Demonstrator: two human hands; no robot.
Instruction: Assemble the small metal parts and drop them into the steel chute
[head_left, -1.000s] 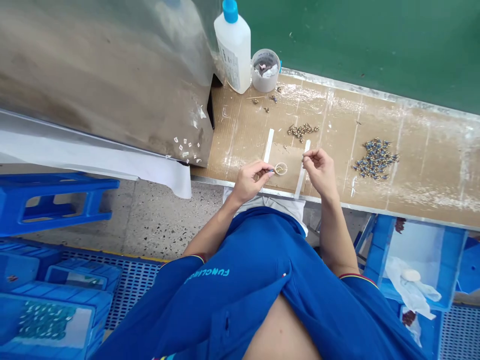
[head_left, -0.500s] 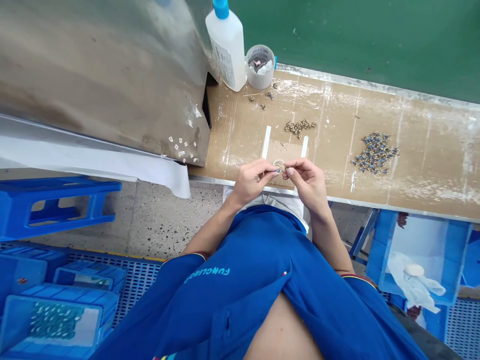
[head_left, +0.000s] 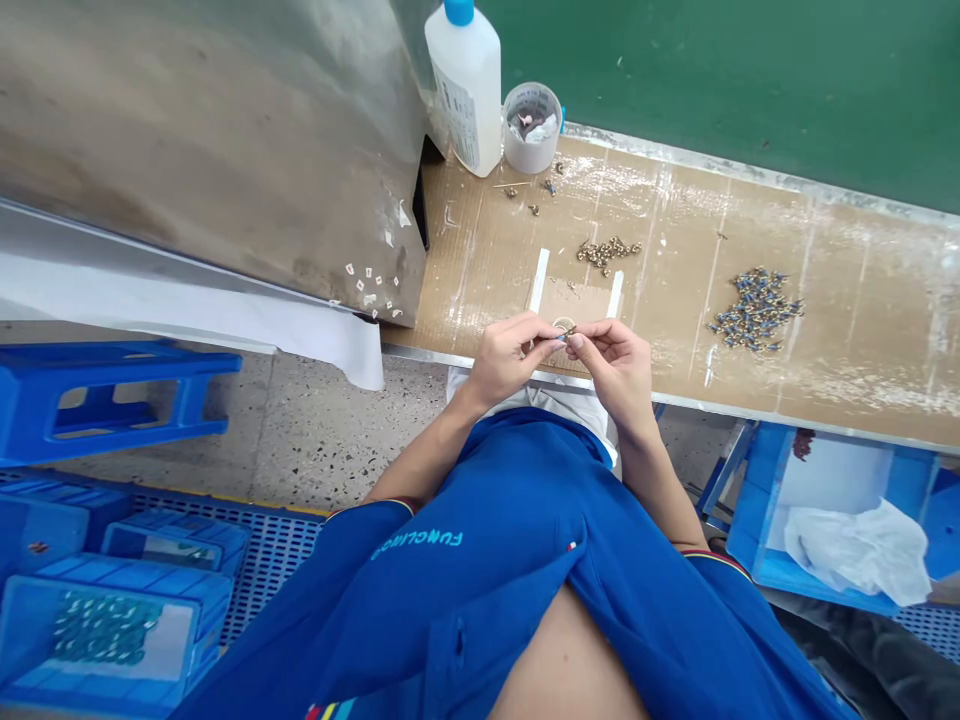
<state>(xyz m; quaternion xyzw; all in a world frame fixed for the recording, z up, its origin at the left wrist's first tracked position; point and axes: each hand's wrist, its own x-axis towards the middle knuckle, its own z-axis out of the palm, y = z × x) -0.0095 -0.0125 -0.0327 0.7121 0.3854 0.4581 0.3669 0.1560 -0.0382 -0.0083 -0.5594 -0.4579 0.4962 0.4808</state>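
My left hand (head_left: 504,362) is pinched closed on a small blue-and-brass piece (head_left: 565,336) near the bench's front edge. Against the same piece, the fingertips of my right hand (head_left: 616,372) are also closed, on a tiny brass-coloured part mostly hidden by the fingers. Just behind the fingertips a pale ring (head_left: 562,323) shows on a cardboard pad (head_left: 579,297) between two white strips. Beyond the pad lies a pile of brass-coloured parts (head_left: 606,254). Farther right is a larger heap of blue-and-brass pieces (head_left: 756,310).
A white bottle (head_left: 466,95) with a blue cap and a tape roll (head_left: 532,150) holding scraps stand at the back. A metal box (head_left: 300,170) borders the left. Blue bins (head_left: 112,580) and a blue stool (head_left: 127,390) are low left; a blue tray (head_left: 757,500) is low right.
My fingertips have come together; the small gap between the two parts has closed. The view has shifted slightly. At the right tray, the white plastic has changed shape and position.
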